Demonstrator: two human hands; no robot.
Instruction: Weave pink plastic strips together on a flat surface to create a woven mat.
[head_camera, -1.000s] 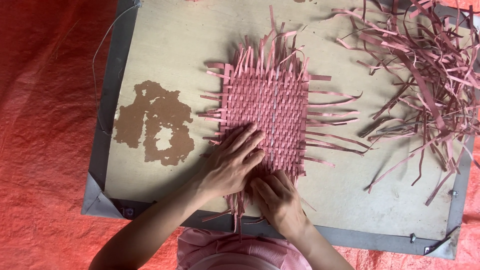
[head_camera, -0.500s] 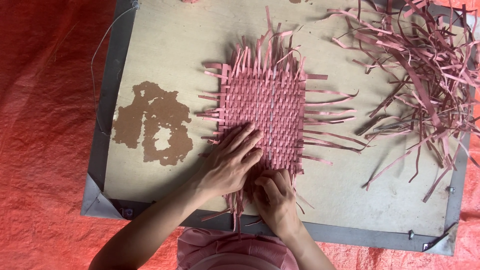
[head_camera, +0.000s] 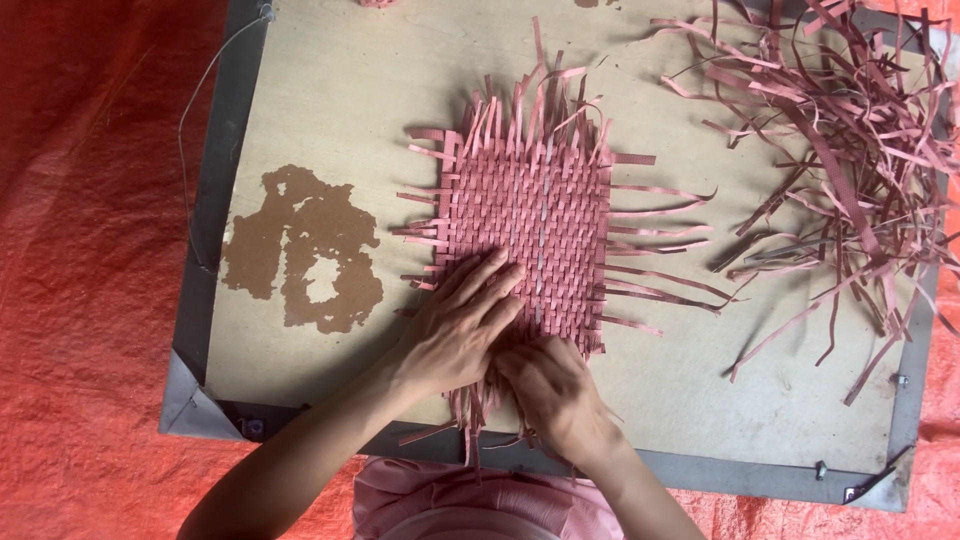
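A square mat woven from pink strips (head_camera: 535, 215) lies on a wooden board (head_camera: 350, 110), with loose strip ends sticking out on all sides. My left hand (head_camera: 455, 325) lies flat on the mat's near left corner, fingers spread and pressing it down. My right hand (head_camera: 550, 385) is at the mat's near edge, fingers curled around the ends of the strips there. Which strip it grips is hidden under the fingers.
A loose heap of pink strips (head_camera: 850, 150) covers the board's far right. A brown worn patch (head_camera: 300, 250) marks the board's left side. The board has a grey metal frame (head_camera: 215, 200) and rests on an orange-red tarp (head_camera: 80, 250). A thin wire (head_camera: 190, 120) runs along the left frame.
My right hand has shifted slightly along the mat's near edge. My left hand stays pressed on the mat.
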